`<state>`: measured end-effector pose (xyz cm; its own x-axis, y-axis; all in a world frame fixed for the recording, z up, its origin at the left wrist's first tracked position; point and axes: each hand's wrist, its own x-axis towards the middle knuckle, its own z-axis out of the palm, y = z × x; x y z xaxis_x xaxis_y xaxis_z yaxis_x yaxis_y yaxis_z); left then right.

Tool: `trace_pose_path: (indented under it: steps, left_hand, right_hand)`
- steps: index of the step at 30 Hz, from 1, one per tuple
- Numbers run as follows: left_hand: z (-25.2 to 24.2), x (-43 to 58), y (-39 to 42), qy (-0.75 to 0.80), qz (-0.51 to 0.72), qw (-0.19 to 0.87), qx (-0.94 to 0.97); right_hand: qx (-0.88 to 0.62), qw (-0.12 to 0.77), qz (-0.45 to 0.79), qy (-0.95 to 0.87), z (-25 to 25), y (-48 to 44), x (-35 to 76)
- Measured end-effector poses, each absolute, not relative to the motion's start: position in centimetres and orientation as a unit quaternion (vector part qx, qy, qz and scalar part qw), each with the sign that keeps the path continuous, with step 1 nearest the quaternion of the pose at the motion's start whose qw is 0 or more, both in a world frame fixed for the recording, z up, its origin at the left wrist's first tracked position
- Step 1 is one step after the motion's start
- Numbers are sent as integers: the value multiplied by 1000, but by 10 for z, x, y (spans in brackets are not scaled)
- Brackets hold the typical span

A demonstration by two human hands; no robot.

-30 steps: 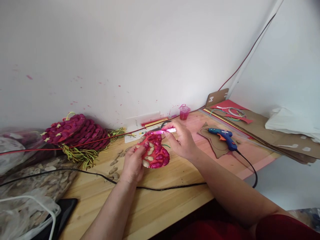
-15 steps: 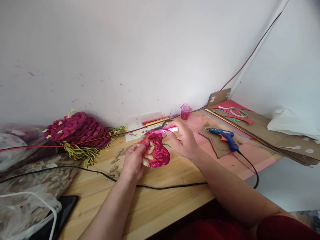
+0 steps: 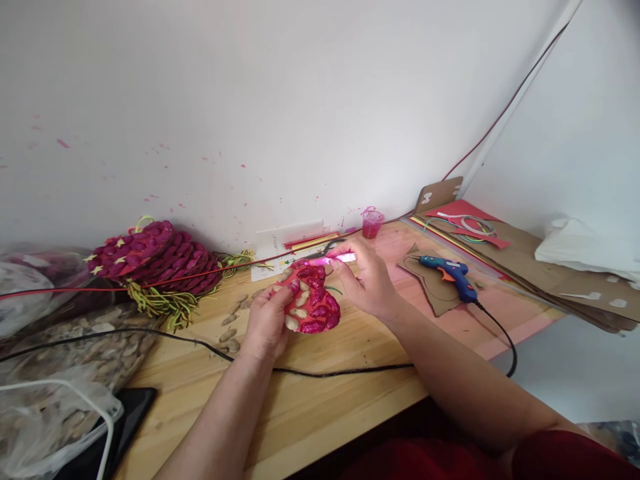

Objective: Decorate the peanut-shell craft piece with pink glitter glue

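Wooden desk [image 3: 325, 407] | left hand [image 3: 265, 327] grips red shell piece [image 3: 315, 307] | right hand [image 3: 367, 283] grips pink tool [image 3: 340, 259]

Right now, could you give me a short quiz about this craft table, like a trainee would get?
1. True or false: the blue plastic glue gun lies untouched by either hand.
2. What does the right hand pinch? A: slim pink-and-white stick; B: steel hammer; C: wooden spoon.
3. Which hand steadies the red craft piece studded with peanut shells?
Key: 1 true; 2 A; 3 the left hand.
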<state>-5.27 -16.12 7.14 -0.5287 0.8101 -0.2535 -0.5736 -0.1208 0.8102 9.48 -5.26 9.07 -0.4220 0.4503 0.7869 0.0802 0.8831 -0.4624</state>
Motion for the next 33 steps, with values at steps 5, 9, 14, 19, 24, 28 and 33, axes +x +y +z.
trace_pose_path:
  steps: [5,9,14,19,24,28,33]
  left_hand:
    - [64,-56,-160,482,732,462,138]
    - [61,-54,-161,488,725,456,168]
    - [59,-56,-161,502,717,450,176]
    - [59,-61,-159,512,709,451,179]
    - [60,-59,-160,519,699,457,182]
    - [62,-58,-161,517,702,454,185]
    - [66,-58,-160,513,707,455,173]
  right_hand:
    - [-153,505,187,-828,93,-55,95]
    - [-135,484,192,-843,95,-58,94]
    - [-127,461,160,-864,94,-57,94]
    - [-136,441,134,-877,95,-54,96]
    - [-98,442,139,-881,95,-55,95]
    - [-111,434,121,-886,93,-55,95]
    - [-129,433,132,-882,93,-55,96]
